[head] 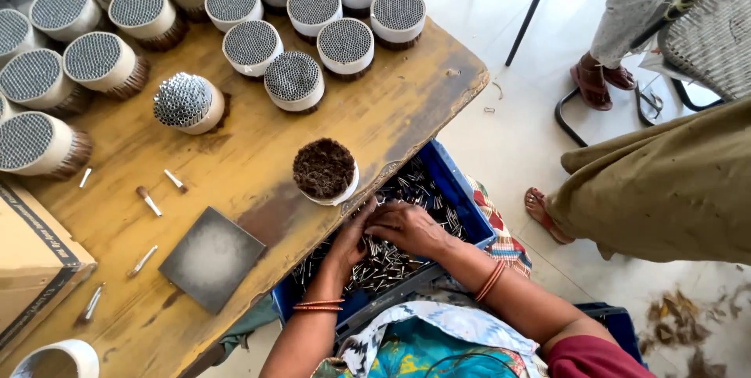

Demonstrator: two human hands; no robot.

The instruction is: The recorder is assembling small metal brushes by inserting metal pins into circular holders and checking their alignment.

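Metal tubes fill the blue crate, which sits just under the near edge of the wooden tabletop. Both hands are down in the crate: the left hand has its fingers curled into the pile, and the right hand lies flat on top, touching the left; can't tell if either actually grips any. Right above the crate, a brown-topped bundle stands on the tabletop edge.

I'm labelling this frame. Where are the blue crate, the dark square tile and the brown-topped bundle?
blue crate (469,204): head view, far rim.
dark square tile (212,258): head view, its middle.
brown-topped bundle (324,168): head view, top face.
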